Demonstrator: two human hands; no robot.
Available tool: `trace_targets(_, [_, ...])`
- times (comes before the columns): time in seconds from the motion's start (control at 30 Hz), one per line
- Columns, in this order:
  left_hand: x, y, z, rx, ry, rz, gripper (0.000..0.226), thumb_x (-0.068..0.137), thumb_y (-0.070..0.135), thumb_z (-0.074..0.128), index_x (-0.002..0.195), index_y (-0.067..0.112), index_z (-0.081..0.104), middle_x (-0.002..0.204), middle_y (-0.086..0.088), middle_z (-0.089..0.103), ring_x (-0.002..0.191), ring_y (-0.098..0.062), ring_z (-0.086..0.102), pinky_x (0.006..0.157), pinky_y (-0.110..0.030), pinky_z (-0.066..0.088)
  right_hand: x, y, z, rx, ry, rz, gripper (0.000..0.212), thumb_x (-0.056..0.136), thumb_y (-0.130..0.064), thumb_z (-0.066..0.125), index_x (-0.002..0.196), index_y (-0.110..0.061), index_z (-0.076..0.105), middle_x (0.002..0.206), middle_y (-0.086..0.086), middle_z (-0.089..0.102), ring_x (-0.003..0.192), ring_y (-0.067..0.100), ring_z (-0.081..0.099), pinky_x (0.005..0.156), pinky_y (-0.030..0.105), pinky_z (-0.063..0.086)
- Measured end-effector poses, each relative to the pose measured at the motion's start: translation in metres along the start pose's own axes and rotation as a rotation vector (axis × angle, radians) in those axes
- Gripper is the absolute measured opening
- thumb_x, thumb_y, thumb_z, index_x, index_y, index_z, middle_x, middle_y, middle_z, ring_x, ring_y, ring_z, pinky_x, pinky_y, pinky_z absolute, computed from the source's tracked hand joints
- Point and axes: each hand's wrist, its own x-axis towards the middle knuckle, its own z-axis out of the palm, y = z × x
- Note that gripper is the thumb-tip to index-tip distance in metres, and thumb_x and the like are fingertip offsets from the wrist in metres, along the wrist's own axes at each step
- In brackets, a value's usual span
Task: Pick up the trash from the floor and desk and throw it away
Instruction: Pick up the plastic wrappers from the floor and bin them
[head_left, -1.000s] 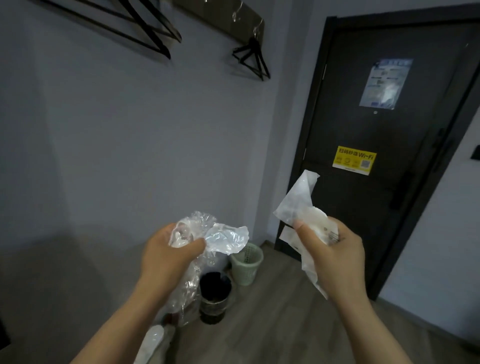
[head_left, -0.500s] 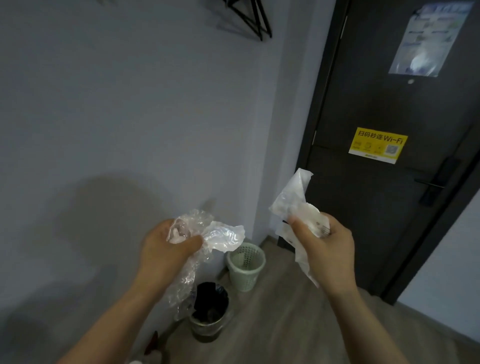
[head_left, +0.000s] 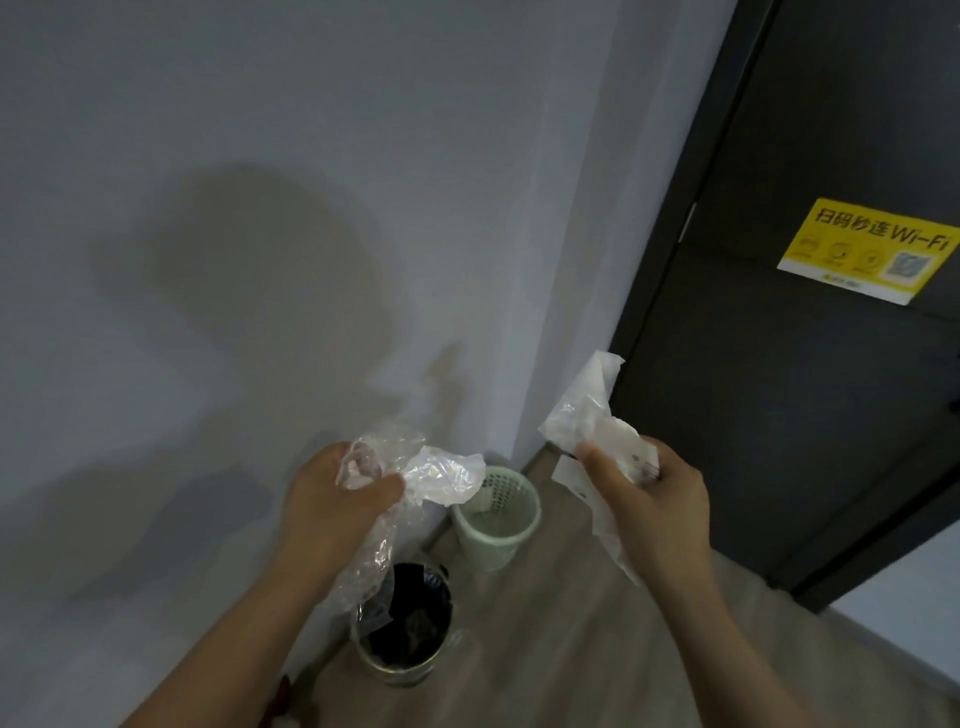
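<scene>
Trash gathered, none binned: fingers of left hand (head_left: 332, 499) curled round plastic (head_left: 434, 475), of right hand (head_left: 657, 501) pinching wrappers (head_left: 584, 410); drop into bin (head_left: 402, 667) or basket (head_left: 493, 540) below judged outstanding.

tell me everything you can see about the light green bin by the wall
The light green bin is a small round plastic basket, tapering slightly downward, with a band of small holes under its rim and a solid lower wall. It stands upright and open on the wooden floor in the corner by the grey wall, just past the dark-lined bin. Something white lies inside. The clear plastic held in the left hand hides part of its rim.
</scene>
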Motion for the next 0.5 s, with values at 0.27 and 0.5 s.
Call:
trace_targets(0.27, [0.137, -0.071, 0.046, 0.055, -0.035, -0.155, 0.022, 0.067, 0.014, 0.076, 0.064, 0.018, 0.054, 0.066, 0.000, 0.064, 0.059, -0.014, 0.057, 0.056, -0.027, 0.042, 0.093, 0.070, 0.093, -0.081, -0.093, 0.195, 0.008, 0.078, -0.030, 0.076, 0.081, -0.028, 0.068, 0.070, -0.014, 0.071, 0.062, 0.002, 0.068, 0.046, 0.013, 0.047])
trace_targets(0.5, [0.200, -0.152, 0.074, 0.185, -0.097, -0.357, 0.020, 0.067, 0.018, 0.075, 0.067, 0.020, 0.055, 0.069, -0.002, 0.066, 0.064, -0.019, 0.061, 0.059, -0.030, 0.045, 0.125, 0.154, 0.157, -0.227, -0.214, 0.363, 0.014, 0.081, -0.035, 0.073, 0.088, -0.025, 0.067, 0.075, -0.001, 0.070, 0.066, 0.013, 0.069, 0.061, 0.041, 0.060])
